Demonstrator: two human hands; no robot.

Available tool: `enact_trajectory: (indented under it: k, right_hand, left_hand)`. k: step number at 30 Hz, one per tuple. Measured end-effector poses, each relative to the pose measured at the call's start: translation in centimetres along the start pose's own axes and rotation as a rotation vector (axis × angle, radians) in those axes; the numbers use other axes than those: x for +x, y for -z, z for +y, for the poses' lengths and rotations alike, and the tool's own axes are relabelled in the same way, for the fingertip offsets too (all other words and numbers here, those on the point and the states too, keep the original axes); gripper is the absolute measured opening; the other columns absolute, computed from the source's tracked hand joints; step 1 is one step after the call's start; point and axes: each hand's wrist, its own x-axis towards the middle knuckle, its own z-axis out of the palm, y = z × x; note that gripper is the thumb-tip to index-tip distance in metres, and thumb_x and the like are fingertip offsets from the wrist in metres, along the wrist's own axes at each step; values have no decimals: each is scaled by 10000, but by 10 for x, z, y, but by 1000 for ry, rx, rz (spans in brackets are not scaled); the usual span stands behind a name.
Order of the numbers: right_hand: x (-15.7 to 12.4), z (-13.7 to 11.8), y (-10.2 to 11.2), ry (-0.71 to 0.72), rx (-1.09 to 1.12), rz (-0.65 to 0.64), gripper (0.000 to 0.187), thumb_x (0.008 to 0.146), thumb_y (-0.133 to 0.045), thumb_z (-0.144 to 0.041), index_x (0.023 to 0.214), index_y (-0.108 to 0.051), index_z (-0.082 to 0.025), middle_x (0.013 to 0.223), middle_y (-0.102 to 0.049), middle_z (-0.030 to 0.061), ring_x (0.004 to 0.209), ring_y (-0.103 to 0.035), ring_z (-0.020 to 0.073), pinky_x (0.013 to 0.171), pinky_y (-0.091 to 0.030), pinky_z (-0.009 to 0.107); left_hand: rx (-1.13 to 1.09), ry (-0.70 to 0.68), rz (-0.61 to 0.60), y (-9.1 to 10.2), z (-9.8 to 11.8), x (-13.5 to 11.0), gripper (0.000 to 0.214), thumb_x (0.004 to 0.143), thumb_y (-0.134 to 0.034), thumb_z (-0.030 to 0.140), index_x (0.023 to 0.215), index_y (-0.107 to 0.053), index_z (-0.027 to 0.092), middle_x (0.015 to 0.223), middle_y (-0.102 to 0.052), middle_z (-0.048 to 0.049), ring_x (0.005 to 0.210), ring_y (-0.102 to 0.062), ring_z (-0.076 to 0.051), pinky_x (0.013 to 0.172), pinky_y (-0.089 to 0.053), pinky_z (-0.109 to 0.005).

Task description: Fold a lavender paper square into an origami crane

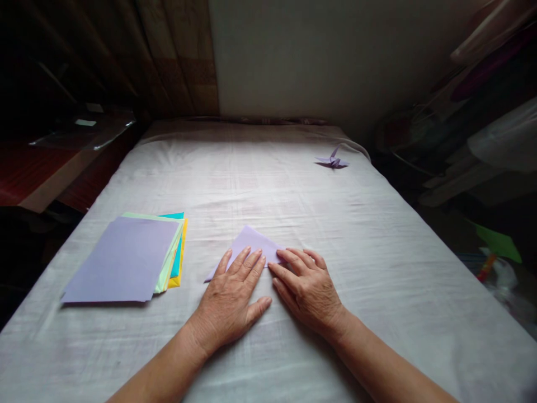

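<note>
A sheet of light purple paper (247, 238), folded to a triangle, lies on the cloth with its point facing away from me. My left hand (230, 296) rests flat across its left and middle part, fingers stretched out and thumb apart. At the right corner, the bent fingertips of my right hand (308, 285) press down on the paper, and its thumb lies nearer to me on the cloth. That hand is open, with no pinch visible. My fingers hide much of the triangle's lower edge and right corner.
A stack of coloured paper (121, 257), purple on top, lies to the left. Far right on the white cloth (251, 184) sits a folded purple paper crane (333, 161). Beyond the left edge is a reddish wooden surface (37, 173) with a clear plastic bag (100, 126).
</note>
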Motion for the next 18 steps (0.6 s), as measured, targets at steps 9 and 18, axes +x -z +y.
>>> enact_trajectory:
  k: [9, 18]
  right_hand:
    - [-21, 22, 12, -120, -130, 33, 269, 950, -516, -278, 1147, -691, -221, 1240, -677, 66, 1152, -571, 247, 1025, -319, 419]
    - [-23, 22, 14, -149, -190, 16, 309, 956, -503, -297, 1177, -676, -166, 1269, -658, 109, 1171, -566, 255, 1031, -340, 418]
  left_hand:
    - [0, 10, 14, -2, 0, 0, 673, 941, -401, 599, 1459, -422, 170, 1499, -460, -82, 1400, -380, -264, 1197, -125, -466]
    - [-16, 9, -3, 0, -1, 3, 583, 935, -431, 591, 1433, -466, 291, 1500, -461, -68, 1382, -404, -282, 1168, -180, -511]
